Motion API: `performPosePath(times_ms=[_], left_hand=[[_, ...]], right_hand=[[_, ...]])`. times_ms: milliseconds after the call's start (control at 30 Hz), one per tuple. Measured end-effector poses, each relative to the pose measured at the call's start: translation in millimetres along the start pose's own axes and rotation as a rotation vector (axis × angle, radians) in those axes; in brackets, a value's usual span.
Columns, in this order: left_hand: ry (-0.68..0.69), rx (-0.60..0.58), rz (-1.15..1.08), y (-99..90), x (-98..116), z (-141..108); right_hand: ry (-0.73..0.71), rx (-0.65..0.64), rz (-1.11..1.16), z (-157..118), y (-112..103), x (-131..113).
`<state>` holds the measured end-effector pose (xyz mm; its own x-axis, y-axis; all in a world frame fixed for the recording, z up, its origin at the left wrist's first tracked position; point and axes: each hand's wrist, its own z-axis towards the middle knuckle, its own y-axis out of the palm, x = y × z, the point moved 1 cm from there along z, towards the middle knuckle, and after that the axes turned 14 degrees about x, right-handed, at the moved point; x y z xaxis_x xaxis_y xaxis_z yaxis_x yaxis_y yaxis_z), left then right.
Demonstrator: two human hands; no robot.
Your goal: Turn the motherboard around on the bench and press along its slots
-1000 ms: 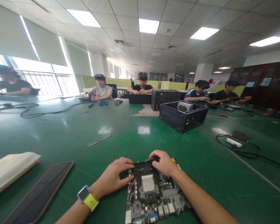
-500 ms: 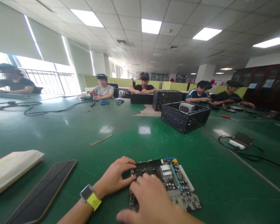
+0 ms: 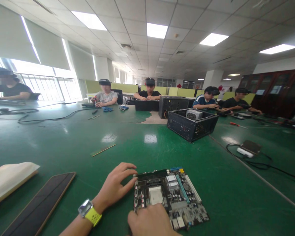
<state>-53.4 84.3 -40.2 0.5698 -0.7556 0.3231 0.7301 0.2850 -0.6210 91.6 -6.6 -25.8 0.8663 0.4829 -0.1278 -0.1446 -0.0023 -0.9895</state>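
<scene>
- My left hand (image 3: 116, 183) is at the far left corner of the circuit board (image 3: 178, 207), its fingers wide and curved, the thumb apart from them, the tips at the edge.
- My right hand (image 3: 153, 223) is over the near side of the board, knuckles up, fingers bent under; they are hidden behind the back of my hand, so I cannot tell whether they grip anything.
- The board lies flat on the green table (image 3: 76, 141), right in front of me, with its square chip (image 3: 156, 195) showing just beyond my right knuckles.
- To the right of the chip I see 2 silver blocks (image 3: 172, 182) and a long blue slot (image 3: 182, 189).
- On my left wrist is a watch (image 3: 85, 207) with a yellow-green band (image 3: 93, 217).
- Left of that arm lie a long dark panel (image 3: 39, 205) and a pale packet (image 3: 12, 180).
- A thin green strip (image 3: 103, 150) lies beyond my left hand, well apart from the board.
- Further off stands an open black case (image 3: 180, 126) with a grey metal box (image 3: 194, 114) inside.
- To the right lie a red-handled screwdriver (image 3: 238, 125) and a dark box (image 3: 251, 147) among cables (image 3: 262, 163).
</scene>
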Motion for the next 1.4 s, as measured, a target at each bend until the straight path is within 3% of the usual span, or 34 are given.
performPosePath(times_ms=[67, 167, 333, 567, 767, 867, 933, 1100, 1167, 1233, 1300, 1400], left_hand=[[0.008, 0.033, 0.006, -0.1, -2.4, -0.5], [0.02, 0.058, 0.02, 0.1, -5.4, -1.7], [0.025, 0.063, 0.046, 0.3, -7.5, -2.6], [0.011, 0.04, 0.053, 1.5, -9.3, -2.3], [0.005, 0.02, 0.057, 2.2, -9.4, -1.6], [0.01, 0.021, 0.051, 2.7, -8.1, -1.3], [0.014, 0.018, 0.048, 3.1, -6.9, -0.8], [0.021, -0.012, 0.035, 2.1, -0.7, 0.6], [0.028, -0.065, 0.02, 1.1, 3.2, 0.4], [0.035, -0.139, 0.003, 0.6, 7.1, -0.2], [0.033, -0.204, -0.011, 1.1, 10.1, -0.7], [0.019, -0.266, -0.034, 3.1, 12.4, -0.6]], right_hand=[[0.018, 0.024, -0.009, -0.7, -3.1, 4.2], [0.069, 0.156, -0.04, -0.9, -9.8, 21.5], [0.283, 0.297, -0.105, 11.2, -19.0, 81.8], [0.625, 0.352, -0.157, 21.0, -20.6, 172.0], [0.746, 0.328, -0.207, 11.4, -30.1, 209.6], [0.703, 0.294, -0.215, 10.4, -36.4, 206.9], [0.622, 0.25, -0.199, 10.4, -40.3, 192.1], [0.197, 0.056, -0.03, 4.2, -46.0, 109.8], [0.023, -0.082, 0.187, -0.4, -46.7, 74.3], [-0.099, -0.135, 0.409, -2.9, -47.6, 51.3], [-0.115, -0.05, 0.511, -0.9, -47.3, 46.6], [0.052, 0.216, 0.381, 8.6, -41.4, 68.7]])
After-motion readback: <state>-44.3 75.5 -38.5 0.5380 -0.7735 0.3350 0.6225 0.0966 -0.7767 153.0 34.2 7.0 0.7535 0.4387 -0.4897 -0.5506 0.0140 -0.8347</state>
